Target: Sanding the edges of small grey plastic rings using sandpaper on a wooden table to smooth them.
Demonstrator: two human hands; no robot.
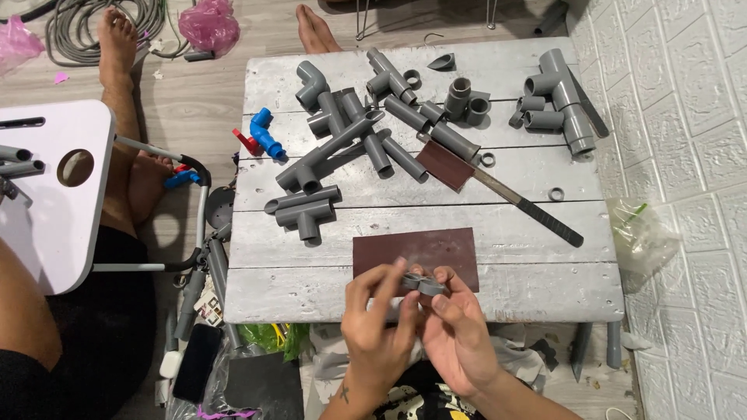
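While the left hand (pixel 379 315) and right hand (pixel 455 327) pinch it between their fingertips, the grey ring (pixel 422 284) sits above the brown sandpaper sheet (pixel 415 253).

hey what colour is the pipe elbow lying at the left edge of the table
The pipe elbow is blue, among grey fittings; the head view shows it.

Two pink plastic bags (pixel 208 25) on the floor, top left — crumpled and shiny. One clear plastic bag (pixel 642 237) by the white wall, right of the worktop (pixel 545 292) — something green inside. A dark phone (pixel 196 362) lying flat, bottom left, screen black.
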